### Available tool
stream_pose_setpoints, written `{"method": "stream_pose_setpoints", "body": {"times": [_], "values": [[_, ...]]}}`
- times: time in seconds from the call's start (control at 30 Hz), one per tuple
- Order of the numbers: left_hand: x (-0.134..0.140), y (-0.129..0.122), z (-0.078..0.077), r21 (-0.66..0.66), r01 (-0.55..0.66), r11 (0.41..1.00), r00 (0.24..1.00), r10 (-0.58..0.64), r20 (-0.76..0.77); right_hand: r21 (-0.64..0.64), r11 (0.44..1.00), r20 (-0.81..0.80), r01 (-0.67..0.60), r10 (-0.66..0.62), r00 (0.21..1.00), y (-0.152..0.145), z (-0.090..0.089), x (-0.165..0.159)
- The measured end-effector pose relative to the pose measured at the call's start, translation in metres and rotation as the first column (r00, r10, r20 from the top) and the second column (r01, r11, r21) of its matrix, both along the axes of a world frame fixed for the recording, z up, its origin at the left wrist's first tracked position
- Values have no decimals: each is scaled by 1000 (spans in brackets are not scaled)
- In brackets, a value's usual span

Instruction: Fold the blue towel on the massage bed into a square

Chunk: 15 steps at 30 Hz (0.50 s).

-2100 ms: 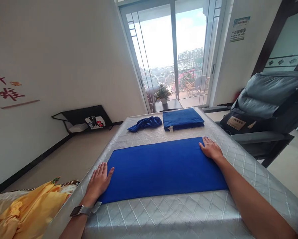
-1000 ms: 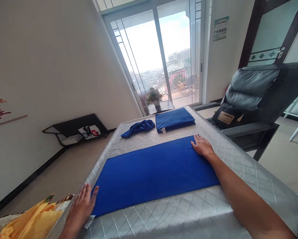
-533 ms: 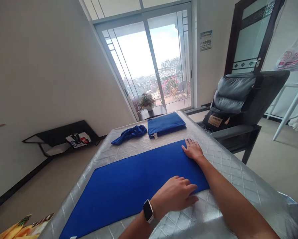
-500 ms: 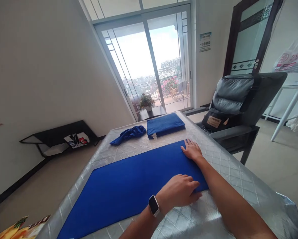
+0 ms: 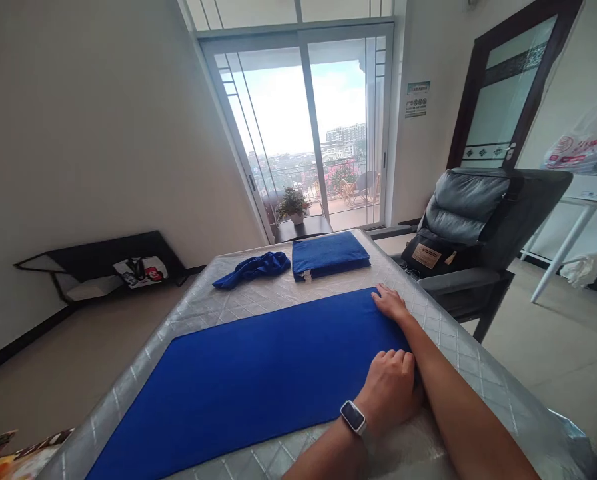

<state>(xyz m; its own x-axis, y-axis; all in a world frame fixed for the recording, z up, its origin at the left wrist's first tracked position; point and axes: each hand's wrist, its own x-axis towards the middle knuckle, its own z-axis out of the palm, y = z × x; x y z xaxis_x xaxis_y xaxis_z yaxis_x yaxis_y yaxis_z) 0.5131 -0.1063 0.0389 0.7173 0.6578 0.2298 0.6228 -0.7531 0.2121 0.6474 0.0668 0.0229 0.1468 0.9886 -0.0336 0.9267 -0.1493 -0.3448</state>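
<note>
One blue cloth (image 5: 258, 373) lies flat over the silver quilted cover (image 5: 203, 310), its left end untouched. Behind it sit a rumpled blue bundle (image 5: 252, 270), then a folded blue stack (image 5: 331, 255). At the right end my left hand (image 5: 389, 387), fingers curled, is by the near corner; I can't tell whether it pinches the cloth. My right hand (image 5: 391, 303) rests, fingers bent, at the far corner, its hold equally unclear. I seem to be gathering this short edge; the next move calls for an even grip on both corners.
</note>
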Motion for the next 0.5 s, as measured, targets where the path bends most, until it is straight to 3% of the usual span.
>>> {"method": "stream_pose_setpoints", "body": {"times": [0.17, 0.33, 0.5], "values": [[1, 7, -7, -9, 24, 1000, 999, -24, 24, -4, 1000, 53, 17, -17, 998, 6, 2, 1], [6, -1, -13, 82, 105, 991, 994, -106, -3, -40, 997, 58, -67, 69, 996, 20, 20, 9], [14, -8, -15, 100, 86, 991, 995, -91, 46, -44, 997, 63, -57, 59, 996, 30, 33, 14]]}}
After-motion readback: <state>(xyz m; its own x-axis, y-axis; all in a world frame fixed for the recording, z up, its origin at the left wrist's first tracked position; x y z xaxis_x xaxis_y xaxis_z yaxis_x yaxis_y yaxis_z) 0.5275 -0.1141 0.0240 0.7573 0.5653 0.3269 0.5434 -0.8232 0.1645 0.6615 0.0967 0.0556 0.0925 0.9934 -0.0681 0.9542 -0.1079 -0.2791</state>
